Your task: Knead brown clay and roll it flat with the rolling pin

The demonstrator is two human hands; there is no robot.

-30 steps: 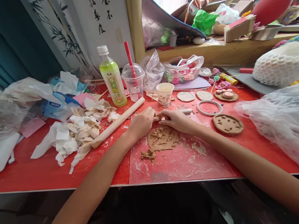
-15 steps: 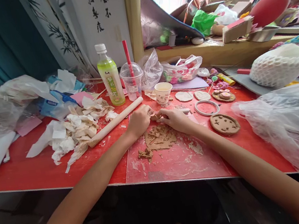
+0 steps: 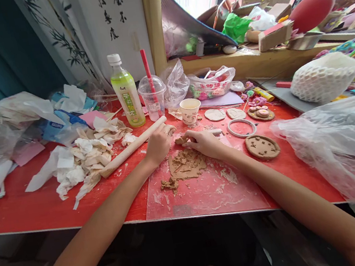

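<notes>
A small lump of brown clay (image 3: 181, 141) is pinched between the thumb and fingers of my right hand (image 3: 205, 142). To its left, my left hand (image 3: 159, 145) is raised beside the upper end of a wooden rolling pin (image 3: 132, 147). Its fingers are curled together, and what they hold, if anything, is too small to make out. Below both hands a rough, torn sheet of brown clay (image 3: 186, 170) lies on a clear board (image 3: 205, 200). Clay crumbs (image 3: 170, 184) sit at the sheet's lower left.
A paper cup (image 3: 190, 112), a lidded plastic cup (image 3: 152, 96) and a green drink bottle (image 3: 126, 96) stand behind the hands. To the right lie a ring (image 3: 242, 127) and a decorated clay disc (image 3: 262, 147). Crumpled tissues (image 3: 88, 154) spread leftward; a plastic bag (image 3: 341, 147) covers the right edge.
My left hand has drawn away to the left from the clay lump, opening a gap between the hands. My right hand keeps hold of the lump. The view has shifted slightly.
</notes>
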